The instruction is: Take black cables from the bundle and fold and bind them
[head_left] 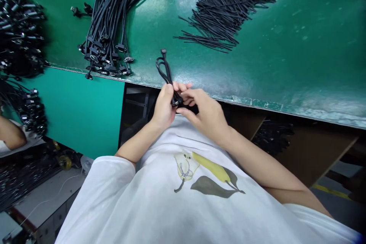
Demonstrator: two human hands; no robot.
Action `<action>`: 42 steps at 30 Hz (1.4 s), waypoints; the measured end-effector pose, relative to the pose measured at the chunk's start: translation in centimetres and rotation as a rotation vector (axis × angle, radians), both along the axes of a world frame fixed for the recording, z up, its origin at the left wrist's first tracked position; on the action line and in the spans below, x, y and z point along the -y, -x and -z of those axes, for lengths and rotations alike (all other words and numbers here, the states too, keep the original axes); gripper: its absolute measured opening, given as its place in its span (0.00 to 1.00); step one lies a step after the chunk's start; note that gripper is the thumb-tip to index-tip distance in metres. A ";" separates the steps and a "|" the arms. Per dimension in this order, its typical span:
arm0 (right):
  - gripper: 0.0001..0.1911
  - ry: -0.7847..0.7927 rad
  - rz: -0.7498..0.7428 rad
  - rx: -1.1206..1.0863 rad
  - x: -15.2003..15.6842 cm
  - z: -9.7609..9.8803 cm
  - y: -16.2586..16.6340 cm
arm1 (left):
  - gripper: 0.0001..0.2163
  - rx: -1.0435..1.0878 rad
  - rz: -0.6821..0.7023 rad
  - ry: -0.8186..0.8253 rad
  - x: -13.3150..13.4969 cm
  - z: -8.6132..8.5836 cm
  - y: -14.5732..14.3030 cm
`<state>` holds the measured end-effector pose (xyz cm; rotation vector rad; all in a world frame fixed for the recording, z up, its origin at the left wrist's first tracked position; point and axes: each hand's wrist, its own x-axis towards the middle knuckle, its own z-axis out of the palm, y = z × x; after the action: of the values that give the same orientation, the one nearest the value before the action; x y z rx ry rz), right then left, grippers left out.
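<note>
My left hand point(165, 107) is closed round a folded black cable point(164, 69) at the table's front edge. The cable's loop and one metal-tipped plug point(163, 51) stick up beyond the fingers, toward the table. At the lower end of the bundle, a black connector point(177, 101) shows between both hands. My right hand point(207, 112) has its thumb and bent fingers round that end, touching the cable. Whether a thin tie is also in the right fingers is too small to make out.
Several long black cables point(110, 19) with connectors lie on the green table point(300, 53). Right of them is a heap of thin black strips point(223, 11). More bundled cables point(20, 26) are piled at far left. Another person's arm point(10, 132) shows at the left edge.
</note>
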<state>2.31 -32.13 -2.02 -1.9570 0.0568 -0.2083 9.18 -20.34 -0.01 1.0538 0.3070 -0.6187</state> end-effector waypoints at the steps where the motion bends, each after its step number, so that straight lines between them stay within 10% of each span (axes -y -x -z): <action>1: 0.12 0.012 -0.009 0.009 -0.5 0.1 0.1 | 0.14 0.009 0.014 0.001 0.0 0.1 0.0; 11: 0.11 -0.648 -0.061 -0.277 -0.7 -0.1 -0.7 | 0.12 0.017 0.007 -0.030 -0.3 0.4 0.8; 18: 0.07 0.275 -0.148 -0.051 2.0 -1.9 -0.8 | 0.15 0.034 0.083 -0.064 -0.8 2.0 0.1; 25: 0.14 0.839 -0.545 0.309 5.4 -1.6 -3.1 | 0.22 0.147 0.724 -0.115 -2.8 1.4 0.7; 36: 0.13 1.103 -0.594 0.400 6.7 -1.0 -0.6 | 0.21 0.036 1.073 -0.140 -2.9 0.1 -0.7; 42: 0.14 1.039 -0.663 0.228 6.4 0.2 -0.8 | 0.12 0.734 1.395 -0.768 -1.8 -0.3 -0.9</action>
<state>3.07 -38.56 -2.19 -2.8121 -1.0170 0.0010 10.12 -18.51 0.24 2.1237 -1.0287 -1.3059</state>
